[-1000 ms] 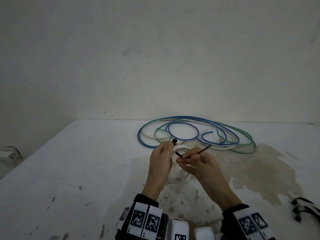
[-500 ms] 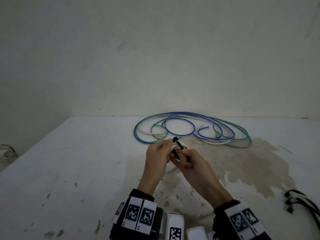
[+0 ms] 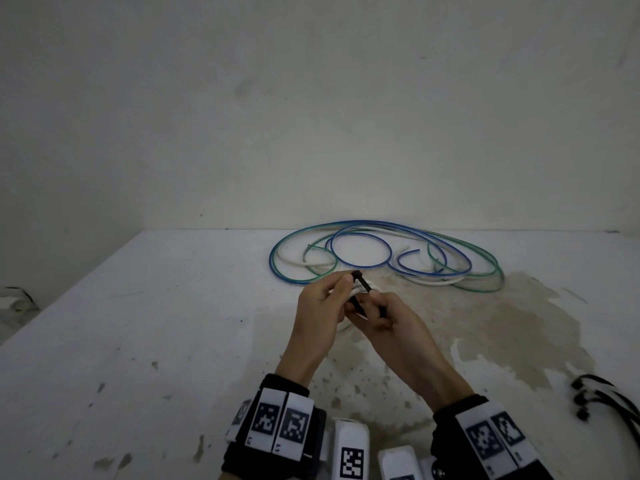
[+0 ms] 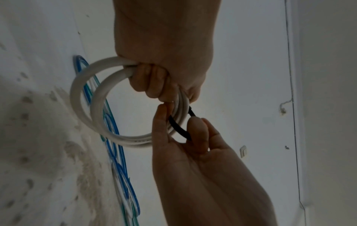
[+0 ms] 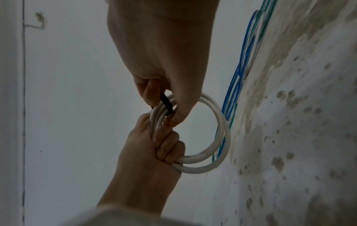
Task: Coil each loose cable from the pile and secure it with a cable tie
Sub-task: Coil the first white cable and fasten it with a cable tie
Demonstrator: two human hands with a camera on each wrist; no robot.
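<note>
Cables [image 3: 388, 252] in blue, green and white lay in a loose pile at the far side of the stained white table [image 3: 138, 341]. Nearer, above the table, the left hand [image 3: 320, 315] gripped a coiled white cable [image 4: 92, 97], fingers curled round it. The right hand [image 3: 388, 327] pinched a black cable tie [image 4: 178, 126] looped around the coil's strands.

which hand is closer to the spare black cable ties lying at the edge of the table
Right. The right hand works mid-table, on the same side as the spare black cable ties at the right edge. The left hand sits farther over, beyond it.
</note>
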